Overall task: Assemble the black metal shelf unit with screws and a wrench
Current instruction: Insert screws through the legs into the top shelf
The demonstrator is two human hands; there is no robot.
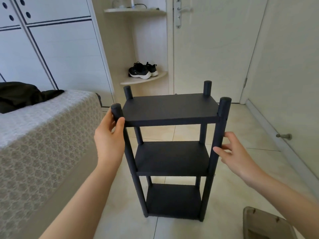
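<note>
The black shelf (170, 109) stands upright on the floor (241, 121), three boards on four posts. The left hand (108, 137) grips the near-left post. The right hand (233, 152) touches the near-right post with fingers spread. The bed (43, 135) is close at the left.

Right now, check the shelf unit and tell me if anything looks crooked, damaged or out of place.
Nothing stands out. The shelf unit stands upright on the floor, its three boards level and all four posts in place. The left hand grips the front left post; the right hand touches the front right post.
</note>
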